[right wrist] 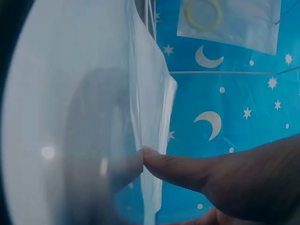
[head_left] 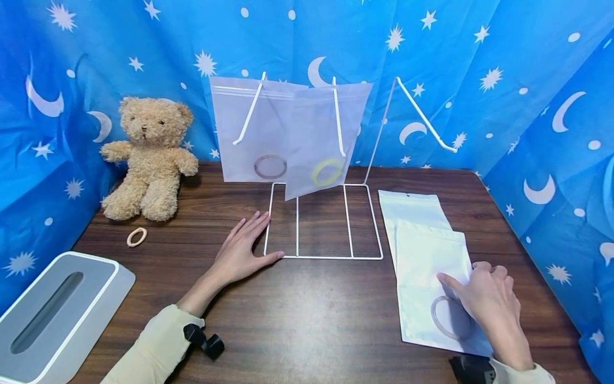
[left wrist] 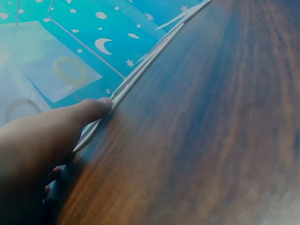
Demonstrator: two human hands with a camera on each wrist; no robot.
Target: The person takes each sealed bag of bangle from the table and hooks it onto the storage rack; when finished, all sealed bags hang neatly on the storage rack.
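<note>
My left hand (head_left: 240, 256) rests at the left front corner of the white wire rack (head_left: 326, 258), thumb and fingers spread against its base; its thumb also touches the base bar (left wrist: 123, 89) in the left wrist view. Two translucent zip bags hang on the rack, one with a brownish ring (head_left: 270, 167), one with a yellow ring (head_left: 328, 172). The rack's right hook (head_left: 424, 113) is bare. At the right, two white bags overlap on the table. My right hand (head_left: 494, 304) pinches the right side of the front bag (head_left: 419, 272), thumb on top; a greyish ring (head_left: 433, 314) shows through it.
A teddy bear (head_left: 152, 154) sits at the back left, with a small pale wooden ring (head_left: 137, 237) before it. A grey and white tissue box (head_left: 91, 282) stands at the left front. Blue curtains (head_left: 460, 48) with moons and stars surround the brown table (head_left: 307, 320).
</note>
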